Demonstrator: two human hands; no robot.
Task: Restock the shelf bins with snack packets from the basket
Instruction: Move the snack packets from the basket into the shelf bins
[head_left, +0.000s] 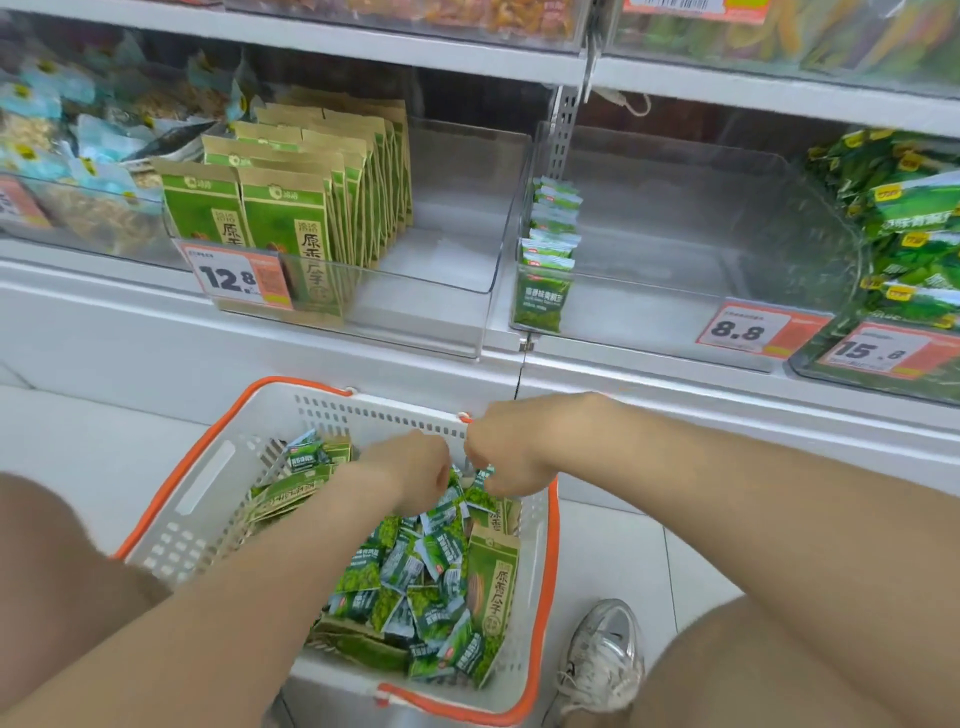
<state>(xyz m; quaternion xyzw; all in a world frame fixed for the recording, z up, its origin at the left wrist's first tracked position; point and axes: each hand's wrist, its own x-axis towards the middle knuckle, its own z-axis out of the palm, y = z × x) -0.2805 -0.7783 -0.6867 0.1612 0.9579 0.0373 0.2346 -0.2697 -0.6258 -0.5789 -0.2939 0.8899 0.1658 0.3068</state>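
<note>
A white basket (208, 499) with orange handles sits on the floor below me, full of small green snack packets (415, 577) and a few larger tan-and-green seed bags (491, 582). My left hand (410, 467) and my right hand (511, 447) are both down in the far end of the basket, fingers curled around small green packets. On the shelf, a clear bin (447, 260) holds upright rows of seed bags on its left side. The bin to its right (675, 244) holds one short row of small green packets (550, 244) along its left wall.
Price tags reading 12.8 (234, 278), 8.8 (740, 327) and 15.8 (872, 351) hang on the bin fronts. Further bins of other snacks sit at far left and far right. My knees and a grey sneaker (602, 660) flank the basket on the tiled floor.
</note>
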